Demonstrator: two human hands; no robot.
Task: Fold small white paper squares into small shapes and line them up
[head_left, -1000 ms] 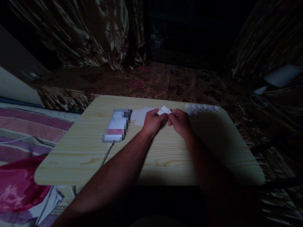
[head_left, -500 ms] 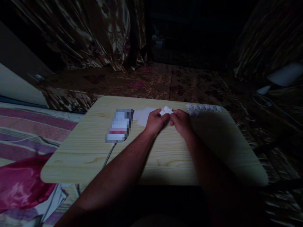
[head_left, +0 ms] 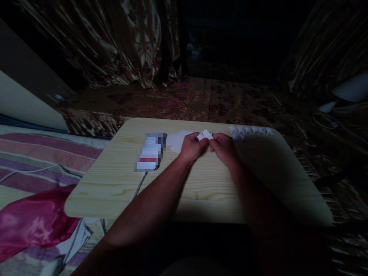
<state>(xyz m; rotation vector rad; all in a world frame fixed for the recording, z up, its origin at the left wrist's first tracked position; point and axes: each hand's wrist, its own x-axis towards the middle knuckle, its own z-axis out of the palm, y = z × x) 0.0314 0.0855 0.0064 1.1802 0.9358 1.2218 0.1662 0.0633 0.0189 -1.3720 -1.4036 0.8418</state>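
A small folded white paper (head_left: 205, 134) is held between my two hands above the wooden table (head_left: 201, 191). My left hand (head_left: 193, 146) pinches its left side, thumb in front. At its right side, the fingers of my right hand (head_left: 224, 147) are closed on it. Loose white paper sheets (head_left: 176, 141) lie just left of my left hand. Beyond my right hand stand several small folded white paper pieces (head_left: 250, 130) in a row, with a couple more in front of them.
A phone (head_left: 150, 152), its picture blurred out, lies on the table's left with a cable (head_left: 140, 184) plugged in. Left of the table are a striped bed cover (head_left: 43, 153) and a shiny pink cloth (head_left: 37, 218). Patterned curtains (head_left: 138, 42) hang behind. A white lamp (head_left: 350, 89) is at far right.
The view has shifted slightly, so the table and items appear a little further right. Both hands still hold the folded paper, which is tilted a little differently.
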